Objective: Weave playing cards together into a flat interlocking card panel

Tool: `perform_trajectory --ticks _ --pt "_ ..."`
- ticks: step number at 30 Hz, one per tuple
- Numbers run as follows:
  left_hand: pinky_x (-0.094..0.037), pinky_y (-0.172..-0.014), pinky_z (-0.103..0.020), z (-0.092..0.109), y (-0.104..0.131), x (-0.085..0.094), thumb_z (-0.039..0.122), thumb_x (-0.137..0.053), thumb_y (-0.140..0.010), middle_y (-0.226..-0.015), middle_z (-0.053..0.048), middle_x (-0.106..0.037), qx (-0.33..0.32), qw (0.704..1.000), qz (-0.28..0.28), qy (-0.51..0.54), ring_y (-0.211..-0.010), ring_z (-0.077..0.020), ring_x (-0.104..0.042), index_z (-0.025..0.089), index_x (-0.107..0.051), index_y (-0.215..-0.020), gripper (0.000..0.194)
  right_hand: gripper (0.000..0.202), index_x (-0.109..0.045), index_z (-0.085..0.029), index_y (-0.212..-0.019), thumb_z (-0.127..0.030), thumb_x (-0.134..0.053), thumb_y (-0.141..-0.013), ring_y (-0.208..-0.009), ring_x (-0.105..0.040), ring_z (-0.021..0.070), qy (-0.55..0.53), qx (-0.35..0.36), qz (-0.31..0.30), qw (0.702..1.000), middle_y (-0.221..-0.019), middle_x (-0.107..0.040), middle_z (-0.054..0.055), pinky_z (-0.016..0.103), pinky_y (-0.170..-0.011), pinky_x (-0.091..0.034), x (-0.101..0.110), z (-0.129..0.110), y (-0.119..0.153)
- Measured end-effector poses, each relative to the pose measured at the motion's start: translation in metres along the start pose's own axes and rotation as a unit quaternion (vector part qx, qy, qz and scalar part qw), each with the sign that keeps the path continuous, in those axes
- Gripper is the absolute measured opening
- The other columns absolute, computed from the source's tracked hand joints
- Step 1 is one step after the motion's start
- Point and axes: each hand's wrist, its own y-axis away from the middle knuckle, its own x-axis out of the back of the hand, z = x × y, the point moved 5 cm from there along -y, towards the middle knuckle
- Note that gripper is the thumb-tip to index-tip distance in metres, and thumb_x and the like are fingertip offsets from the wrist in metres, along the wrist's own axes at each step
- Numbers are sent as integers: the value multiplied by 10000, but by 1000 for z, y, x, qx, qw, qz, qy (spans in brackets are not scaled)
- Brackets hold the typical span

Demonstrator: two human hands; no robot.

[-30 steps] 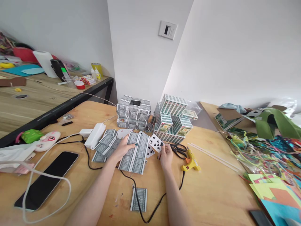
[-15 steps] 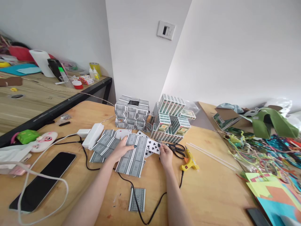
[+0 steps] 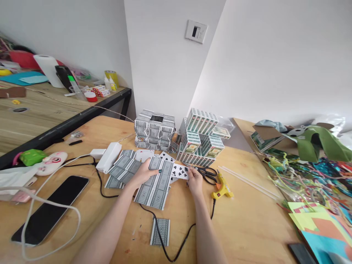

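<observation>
My left hand [image 3: 145,173] grips a panel of joined playing cards [image 3: 155,190], grey patterned backs facing up, held tilted over the table. Between thumb and fingers of my right hand [image 3: 194,179] is the right end of a clubs playing card [image 3: 179,171], face up. Its left end meets or slips behind the panel's right edge; which one I cannot tell. More grey-backed card panels [image 3: 123,168] lie left of my left hand. Behind the panel rest a few face-up cards [image 3: 144,154]. A separate grey-backed card piece [image 3: 160,232] lies nearer me, crossed by a black cord.
A hollow block built of folded cards [image 3: 154,128] and stacked card boxes [image 3: 202,139] stand at the back. Scissors [image 3: 208,175], a yellow glue gun [image 3: 222,187] and clear glue sticks [image 3: 249,181] lie right. A phone [image 3: 52,209] and white power strip [image 3: 109,157] sit left.
The held panel has shifted very slightly, its lower edge a little nearer me. Both hands keep their hold, and the view has tilted a little.
</observation>
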Motion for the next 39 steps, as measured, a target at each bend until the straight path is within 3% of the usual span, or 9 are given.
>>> perform_trajectory --ticks 5,8,20,26,35,39 --pt "-459 -868 -385 1 -2 0 294 -686 -622 -1007 -50 -669 -8 998 27 -56 -974 -245 -610 192 -544 -1019 433 333 -635 -156 -759 -475 -543 -741 -374 -377 101 -11 -29 -6 1000 -469 -492 -36 226 -376 -295 -7 -3 5" --pt "-451 -881 -381 0 -3 -1 294 -680 -629 -1039 -52 -656 -19 997 28 -65 -1000 -242 -597 193 -531 -1049 457 333 -598 -168 -728 -495 -535 -745 -329 -342 89 -25 -38 -12 999 -429 -424 -63 221 -340 -263 -11 -5 7" --pt "-452 -877 -370 2 -4 -5 282 -650 -639 -1022 -27 -651 -16 994 29 -109 -980 -225 -598 197 -519 -1033 423 355 -594 -170 -772 -518 -526 -749 -294 -349 87 -56 -42 -40 997 -434 -469 -60 220 -308 -231 -28 -3 7" --pt "-433 -892 -378 -2 -5 -6 298 -669 -620 -1034 -39 -648 -28 996 35 -80 -1011 -249 -584 200 -526 -1046 460 355 -602 -180 -778 -527 -541 -736 -291 -363 91 -59 -55 -56 995 -446 -490 -55 230 -310 -259 -35 -1 7" --pt "-451 -816 -369 -6 -8 -7 258 -672 -609 -961 -33 -655 -28 987 81 -137 -924 -253 -602 202 -543 -977 394 392 -615 -182 -788 -558 -510 -751 -297 -412 113 -3 -65 -27 998 -399 -472 -55 229 -315 -302 -36 -2 12" --pt "-451 -842 -371 -1 -5 -10 270 -678 -621 -997 -34 -656 -20 993 69 -95 -959 -249 -601 204 -541 -1010 418 418 -591 -189 -697 -592 -493 -749 -322 -419 124 -23 -66 -25 997 -388 -467 -48 238 -353 -320 -34 -4 13"
